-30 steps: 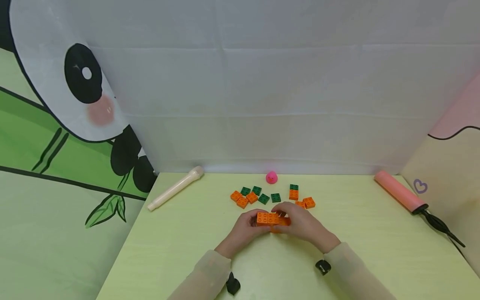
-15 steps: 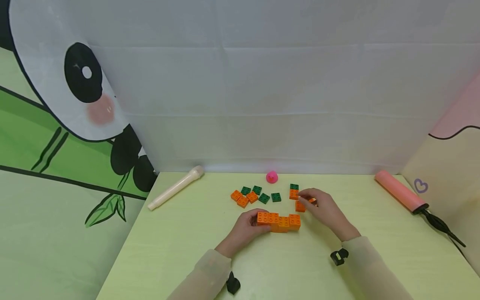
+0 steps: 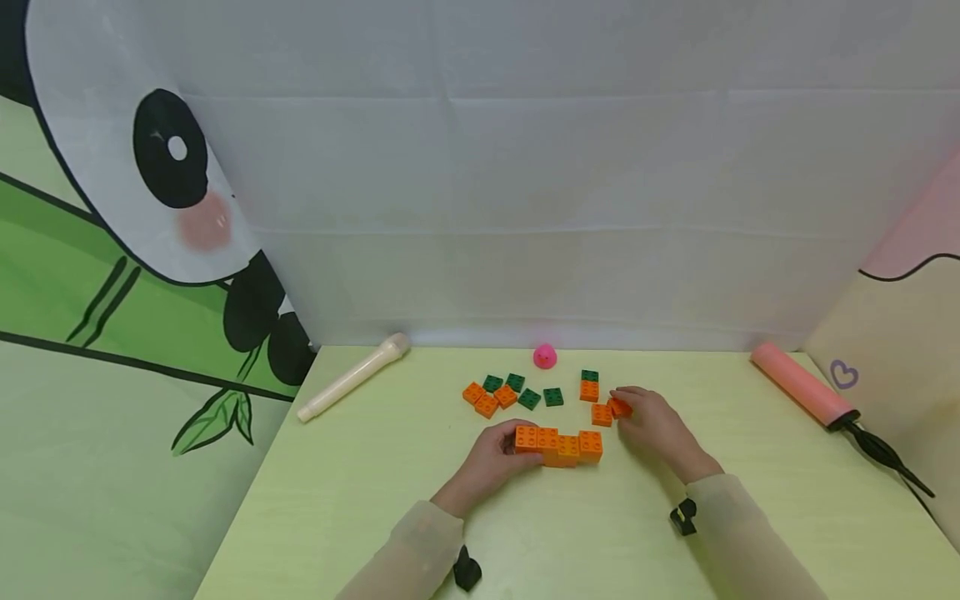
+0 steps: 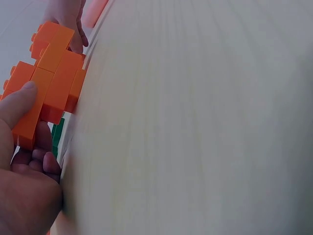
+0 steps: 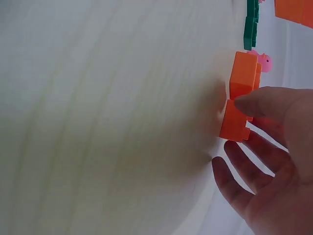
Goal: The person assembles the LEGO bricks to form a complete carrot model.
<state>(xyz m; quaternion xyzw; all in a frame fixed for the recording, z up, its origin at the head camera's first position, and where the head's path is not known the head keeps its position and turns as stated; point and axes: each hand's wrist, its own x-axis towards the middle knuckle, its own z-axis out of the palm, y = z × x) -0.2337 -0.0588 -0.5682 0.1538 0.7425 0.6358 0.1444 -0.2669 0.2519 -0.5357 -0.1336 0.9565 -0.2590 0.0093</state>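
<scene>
My left hand (image 3: pixel 487 462) grips the left end of a built piece of several joined orange bricks (image 3: pixel 567 448). In the left wrist view its thumb presses the side of that orange build (image 4: pixel 54 81), with the other fingers curled beneath. To the right, my right hand (image 3: pixel 656 425) pinches a loose orange brick (image 3: pixel 619 407); in the right wrist view the thumb lies on this orange brick (image 5: pixel 234 122) while the lower fingers stay spread. A second orange brick (image 3: pixel 602 415) sits right beside it, and behind stands a green brick (image 3: pixel 589 376) with an orange brick (image 3: pixel 589 391).
Several loose green bricks (image 3: pixel 529 399) and orange bricks (image 3: pixel 486 406) lie left of centre. A pink ball-like toy (image 3: pixel 545 357) is at the table's back edge. A pale stick (image 3: pixel 352 377) lies at left, a pink pump (image 3: pixel 804 385) at right.
My right hand has left the orange build, moved right and back, and taken hold of a loose orange brick. My left hand still holds the build in about the same place.
</scene>
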